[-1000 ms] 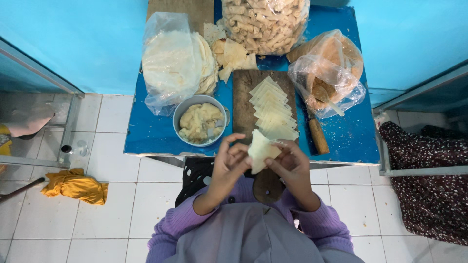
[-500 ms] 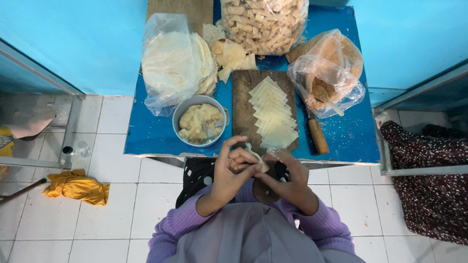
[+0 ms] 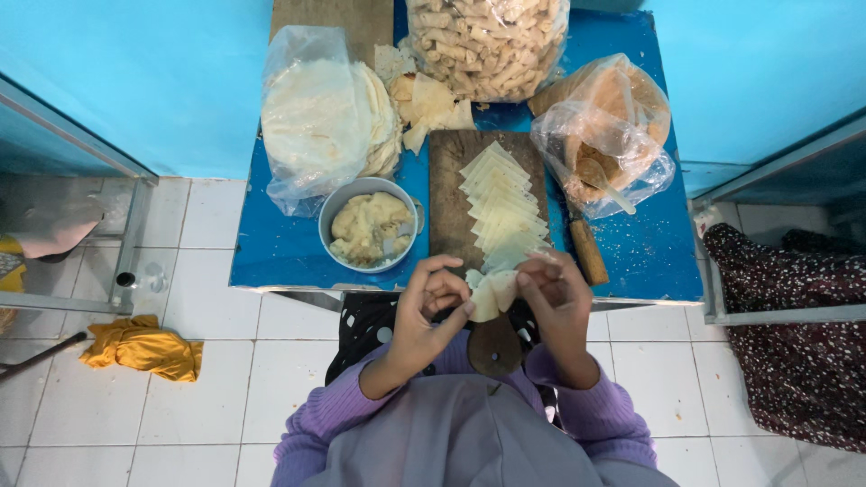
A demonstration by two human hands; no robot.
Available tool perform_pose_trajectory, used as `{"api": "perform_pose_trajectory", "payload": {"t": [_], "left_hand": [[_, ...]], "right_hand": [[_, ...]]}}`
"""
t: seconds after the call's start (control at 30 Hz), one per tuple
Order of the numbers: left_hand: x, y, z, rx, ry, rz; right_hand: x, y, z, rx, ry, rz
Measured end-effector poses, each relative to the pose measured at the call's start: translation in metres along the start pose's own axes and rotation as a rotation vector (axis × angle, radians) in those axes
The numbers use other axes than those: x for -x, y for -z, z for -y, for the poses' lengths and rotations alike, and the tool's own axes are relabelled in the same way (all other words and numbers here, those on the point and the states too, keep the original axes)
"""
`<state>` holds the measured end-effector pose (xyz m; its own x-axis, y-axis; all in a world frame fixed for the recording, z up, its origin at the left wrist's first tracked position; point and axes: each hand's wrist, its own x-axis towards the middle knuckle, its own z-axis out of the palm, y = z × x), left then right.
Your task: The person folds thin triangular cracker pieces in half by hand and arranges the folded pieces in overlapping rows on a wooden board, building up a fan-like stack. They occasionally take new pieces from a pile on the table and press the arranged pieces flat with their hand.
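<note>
Hands together at table edge: left hand (image 3: pixel 433 302) and right hand (image 3: pixel 552 293) both pinching folded dough wrapper (image 3: pixel 492 293), fingers curled.

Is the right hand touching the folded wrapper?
Touching. The head view shows the right hand pinching one edge of the wrapper, with no gap; the left hand holds the other edge.

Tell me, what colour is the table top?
Bright blue table top, clearest in the head view.

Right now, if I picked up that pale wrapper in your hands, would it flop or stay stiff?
Probably floppy: the wrapper curls and folds between the left hand and right hand. It looks thin, so likely light and easy to tear. The ones on the wooden board lie flat, suggesting softness.
</note>
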<state>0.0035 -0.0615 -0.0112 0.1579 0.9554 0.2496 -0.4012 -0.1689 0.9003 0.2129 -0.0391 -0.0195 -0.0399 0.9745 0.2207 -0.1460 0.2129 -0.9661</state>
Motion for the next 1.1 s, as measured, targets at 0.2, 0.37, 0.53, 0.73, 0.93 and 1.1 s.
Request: {"api": "perform_pose_trajectory", "payload": {"t": [0.2, 0.37, 0.53, 0.73, 0.93, 1.1], "left_hand": [[0.001, -0.003, 0.0, -0.039, -0.016, 0.078], [0.003, 0.008, -0.008, 0.057, 0.084, 0.079], [0.006, 0.023, -0.019, 0.274, 0.147, 0.009], [0.009, 0.031, -0.029, 0.368, 0.055, -0.062], [0.008, 0.034, -0.028, 0.361, 0.027, -0.091], [0.008, 0.035, -0.024, 0.331, 0.017, -0.085]], "right_hand": [[-0.002, -0.004, 0.016, -0.007, -0.093, 0.258], [-0.006, 0.005, 0.019, -0.061, -0.182, 0.219], [-0.009, 0.022, 0.029, -0.096, -0.187, 0.102], [-0.023, 0.041, 0.046, 0.127, -0.125, 0.005], [-0.056, 0.033, 0.031, 0.355, 0.412, 0.026], [-0.05, 0.023, 0.017, 0.818, 0.653, 0.182]]}}
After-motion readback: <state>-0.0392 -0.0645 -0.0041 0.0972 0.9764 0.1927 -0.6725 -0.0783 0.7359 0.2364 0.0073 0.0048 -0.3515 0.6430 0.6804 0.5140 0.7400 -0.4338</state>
